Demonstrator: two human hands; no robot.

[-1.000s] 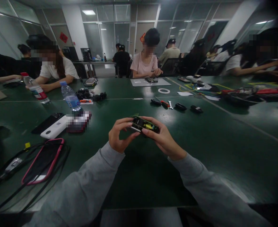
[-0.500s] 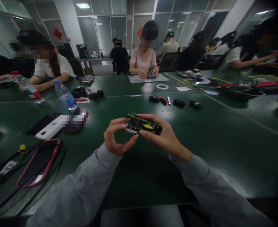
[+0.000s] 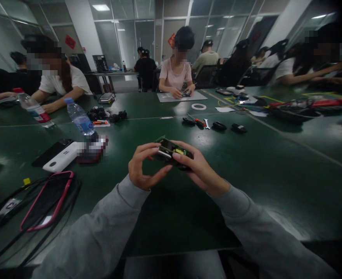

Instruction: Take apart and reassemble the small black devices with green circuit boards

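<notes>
"What's the biggest thing in view?"

"The green table (image 3: 275, 174). A pink-rimmed phone (image 3: 47, 201) lies on it, off to the left."

"And how far along does the work look?"

"Under way, I'd judge. The left hand (image 3: 139, 166) and the right hand (image 3: 206, 174) meet at a circuit board (image 3: 168, 146) whose parts are exposed, so it's at least uncovered on that face. No tool is on it: a red-handled screwdriver (image 3: 199, 123) and a wrench (image 3: 206, 124) lie farther up the table. What's left, I can't tell."

"Where's the board, exactly?"

"Held up over the table, in front of the person, tilted down toward the right."

"How are the hands posed?"

"The right one does the gripping: thumb clamped along the near edge, fingers behind the far edge. The left arches into a loop, index fingertip at the board's left end, thumb curled beneath. Whether that thumb presses on it, I can't tell."

"Smallest detail?"

"A yellow block (image 3: 178, 151) on the board, just above the right thumb."
</notes>
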